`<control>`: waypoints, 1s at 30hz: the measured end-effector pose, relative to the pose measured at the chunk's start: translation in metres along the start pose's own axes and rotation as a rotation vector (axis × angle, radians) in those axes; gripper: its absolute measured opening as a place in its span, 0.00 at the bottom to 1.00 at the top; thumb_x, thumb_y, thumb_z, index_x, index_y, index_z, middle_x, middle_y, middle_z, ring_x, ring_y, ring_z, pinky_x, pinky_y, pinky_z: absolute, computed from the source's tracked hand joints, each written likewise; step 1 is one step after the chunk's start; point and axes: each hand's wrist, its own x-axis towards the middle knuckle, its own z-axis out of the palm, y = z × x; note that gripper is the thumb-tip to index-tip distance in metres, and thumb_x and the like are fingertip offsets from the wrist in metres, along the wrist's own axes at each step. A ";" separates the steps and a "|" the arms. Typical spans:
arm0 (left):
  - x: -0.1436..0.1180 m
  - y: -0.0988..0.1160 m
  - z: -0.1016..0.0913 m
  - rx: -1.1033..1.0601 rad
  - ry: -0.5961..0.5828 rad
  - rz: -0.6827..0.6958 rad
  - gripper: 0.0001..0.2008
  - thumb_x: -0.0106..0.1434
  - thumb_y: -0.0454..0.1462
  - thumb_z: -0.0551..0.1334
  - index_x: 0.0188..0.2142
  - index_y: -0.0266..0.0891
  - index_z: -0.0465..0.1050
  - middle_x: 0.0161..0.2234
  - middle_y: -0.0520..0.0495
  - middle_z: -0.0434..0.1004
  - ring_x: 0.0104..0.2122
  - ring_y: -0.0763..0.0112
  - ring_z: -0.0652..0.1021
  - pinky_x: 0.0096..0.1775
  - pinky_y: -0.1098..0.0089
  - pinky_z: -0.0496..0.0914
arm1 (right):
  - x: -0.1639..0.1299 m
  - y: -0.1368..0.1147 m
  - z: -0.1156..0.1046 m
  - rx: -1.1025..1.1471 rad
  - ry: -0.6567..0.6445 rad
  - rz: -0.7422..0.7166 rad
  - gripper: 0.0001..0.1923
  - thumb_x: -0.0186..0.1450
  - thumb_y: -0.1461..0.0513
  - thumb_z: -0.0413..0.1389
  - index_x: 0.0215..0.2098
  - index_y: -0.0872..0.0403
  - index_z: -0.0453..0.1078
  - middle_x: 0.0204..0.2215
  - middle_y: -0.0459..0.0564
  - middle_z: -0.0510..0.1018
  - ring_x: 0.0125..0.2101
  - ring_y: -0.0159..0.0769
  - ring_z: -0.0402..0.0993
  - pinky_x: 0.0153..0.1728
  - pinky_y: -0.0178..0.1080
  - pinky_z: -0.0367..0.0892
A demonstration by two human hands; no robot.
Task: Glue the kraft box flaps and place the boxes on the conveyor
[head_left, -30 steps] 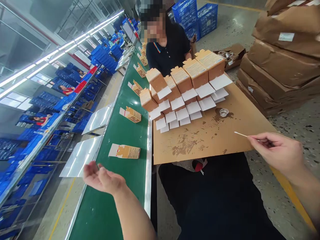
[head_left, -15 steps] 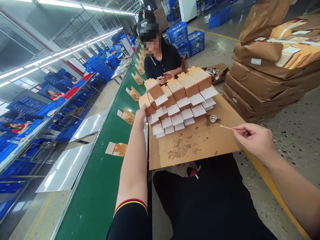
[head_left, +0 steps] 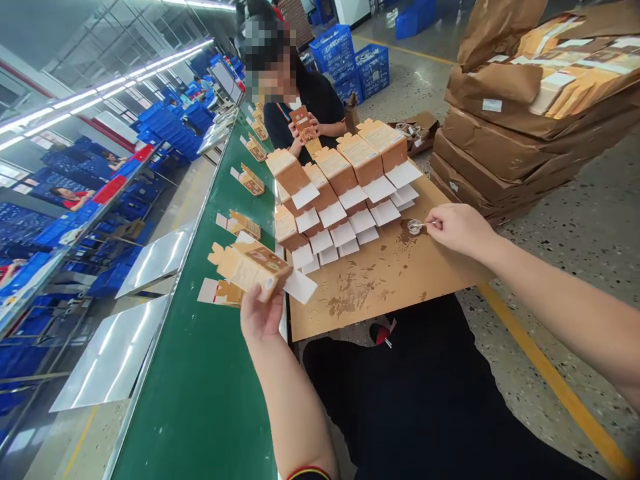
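Left hand (head_left: pixel 260 313) grips carton (head_left: pixel 250 265)
Right hand (head_left: pixel 457 227) pinches stick (head_left: pixel 425 225) into dish (head_left: pixel 415 227), 2 o'clock of carton

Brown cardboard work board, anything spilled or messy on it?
Yes: the brown cardboard work board carries dark blotchy stains across its middle and around the small clear dish, like dried spilled liquid.

A factory packing line: a long green conveyor belt (head_left: pixel 210 373) runs toward 12 o'clock carrying cartons (head_left: pixel 245 223), with blue crates (head_left: pixel 345 57) stacked around and paper-wrapped bundles (head_left: pixel 515 133) at 2 o'clock.
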 end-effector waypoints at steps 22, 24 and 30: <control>-0.079 -0.083 0.025 0.151 -0.115 -0.171 0.52 0.50 0.54 0.87 0.69 0.52 0.67 0.66 0.38 0.81 0.67 0.48 0.81 0.68 0.51 0.77 | -0.124 -0.107 0.142 0.416 -0.138 -0.393 0.13 0.72 0.68 0.56 0.30 0.51 0.71 0.24 0.45 0.74 0.25 0.32 0.68 0.30 0.36 0.63; -0.080 -0.083 0.025 0.168 -0.112 -0.154 0.52 0.50 0.54 0.87 0.69 0.53 0.66 0.66 0.39 0.81 0.67 0.48 0.81 0.67 0.51 0.77 | -0.127 -0.112 0.158 0.372 -0.170 -0.412 0.14 0.72 0.69 0.56 0.29 0.51 0.69 0.24 0.44 0.72 0.26 0.33 0.67 0.32 0.37 0.63; -0.090 -0.089 0.025 0.197 -0.101 -0.136 0.50 0.51 0.50 0.87 0.67 0.50 0.67 0.63 0.38 0.82 0.65 0.47 0.83 0.68 0.47 0.77 | -0.120 -0.100 0.155 0.344 -0.180 -0.455 0.14 0.73 0.69 0.55 0.29 0.50 0.68 0.25 0.46 0.73 0.28 0.35 0.69 0.33 0.38 0.63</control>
